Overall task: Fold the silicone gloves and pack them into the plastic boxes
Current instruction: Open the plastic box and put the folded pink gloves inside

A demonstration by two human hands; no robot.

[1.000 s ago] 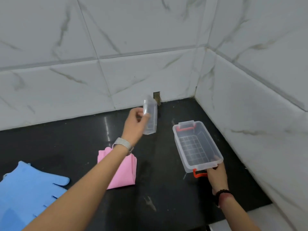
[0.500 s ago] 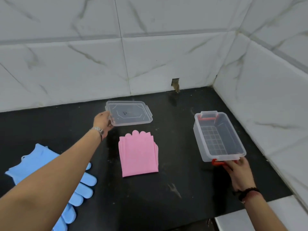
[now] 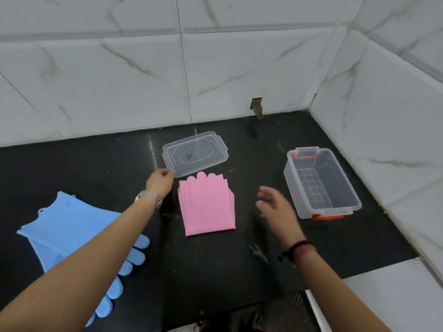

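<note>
While the clear plastic box (image 3: 321, 183) stands open and empty near the right edge of the black countertop (image 3: 215, 259), its lid (image 3: 195, 153) lies flat toward the back edge — apart from the box. We see the folded pink gloves (image 3: 207, 207) in the middle, just in front of the lid, and the blue gloves (image 3: 72, 236) unfolded at the left edge. The left hand (image 3: 160, 182) touches the lid's near corner with curled fingers. The right hand (image 3: 275, 207) hovers spread wide — holding nothing — between pink gloves and box.

Black counter (image 3: 215, 264); pink gloves (image 3: 207, 207); blue gloves (image 3: 69, 231); lid (image 3: 195, 153); box (image 3: 321, 183)
</note>
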